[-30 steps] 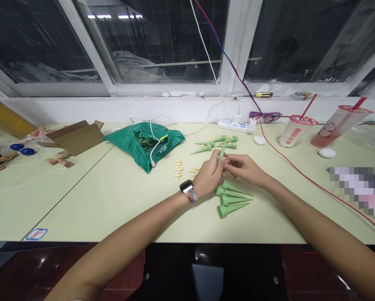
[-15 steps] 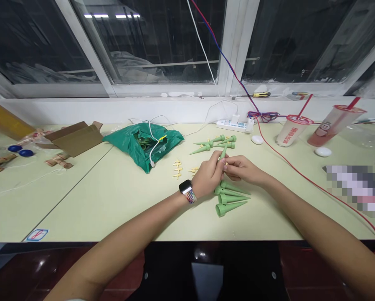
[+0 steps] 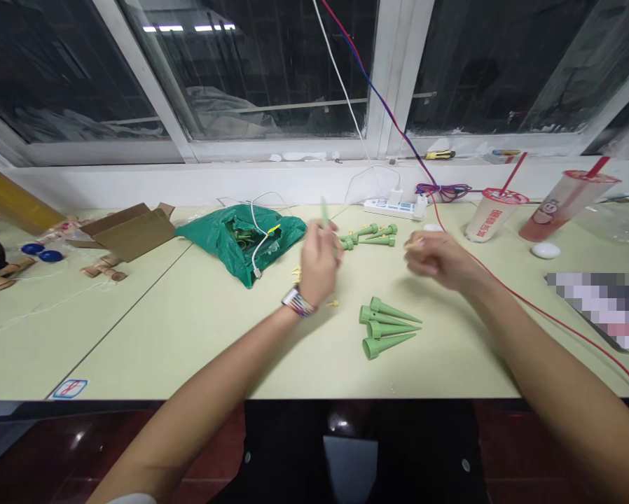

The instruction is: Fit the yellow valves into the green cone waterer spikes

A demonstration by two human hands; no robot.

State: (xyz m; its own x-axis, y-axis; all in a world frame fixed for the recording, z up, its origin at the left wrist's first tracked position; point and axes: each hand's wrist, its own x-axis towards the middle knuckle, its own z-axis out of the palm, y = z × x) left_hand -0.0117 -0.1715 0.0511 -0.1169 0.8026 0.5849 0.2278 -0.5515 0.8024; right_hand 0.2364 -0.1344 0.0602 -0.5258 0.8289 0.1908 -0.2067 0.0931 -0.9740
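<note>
My left hand [image 3: 319,264], blurred by motion, is closed around a green plastic spike [image 3: 325,210] whose tip points up above the fingers. My right hand [image 3: 436,260] is apart from it on the right, with a small yellow plastic piece [image 3: 414,245] pinched at its fingertips. Between and below the hands lie several green cone-shaped spikes [image 3: 391,329], their wide ends to the left. Further back, more green spikes [image 3: 380,234] lie grouped, some with yellow pieces on them. Small yellow pieces [image 3: 333,303] rest around my left wrist, partly hidden.
A green plastic bag [image 3: 214,234] holding green parts sits left of centre, a white cable across it. Behind are a cardboard box [image 3: 128,231] and a power strip [image 3: 391,208]. Two drink cups [image 3: 496,217] stand at the right, near a red cable [image 3: 556,327].
My hands have come apart: the left moved left with the spike, the right moved right with the yellow piece. Before, both were together at the spike.
</note>
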